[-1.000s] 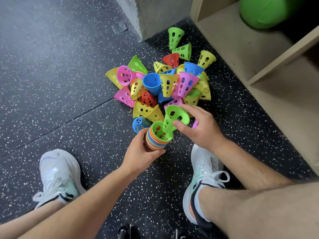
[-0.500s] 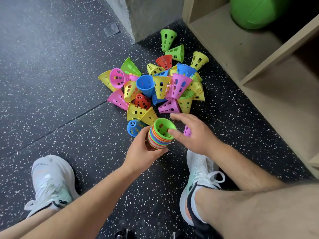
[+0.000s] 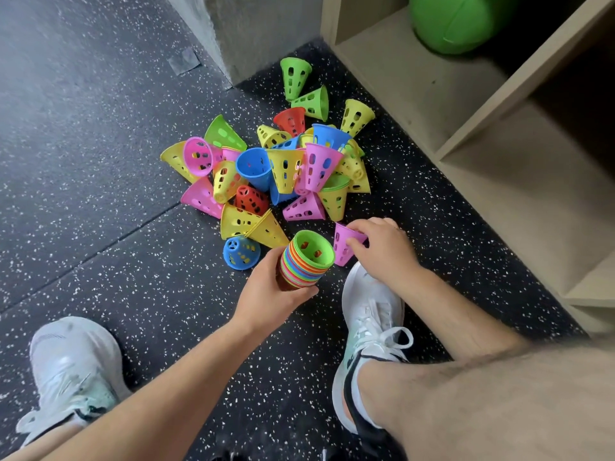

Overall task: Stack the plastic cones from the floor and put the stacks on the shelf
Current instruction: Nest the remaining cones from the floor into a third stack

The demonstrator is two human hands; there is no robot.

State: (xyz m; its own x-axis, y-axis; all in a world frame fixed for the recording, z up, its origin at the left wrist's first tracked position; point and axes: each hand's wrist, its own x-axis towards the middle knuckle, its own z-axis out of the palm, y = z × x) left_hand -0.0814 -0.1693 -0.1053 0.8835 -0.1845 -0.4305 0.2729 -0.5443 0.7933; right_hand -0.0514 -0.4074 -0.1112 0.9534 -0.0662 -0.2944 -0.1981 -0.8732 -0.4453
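My left hand (image 3: 273,294) grips the stack (image 3: 304,266) near the floor (image 3: 100,227). My right hand (image 3: 382,249) pinches a pink cone (image 3: 342,246) beside it. Pushed in crooked, I judge, the cone could jam or knock the stack from my grasp.

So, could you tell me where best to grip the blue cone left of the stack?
Pinch the blue cone by its narrow top, coming from above: it seems to stand rim-down on the floor, tip up and uncovered.
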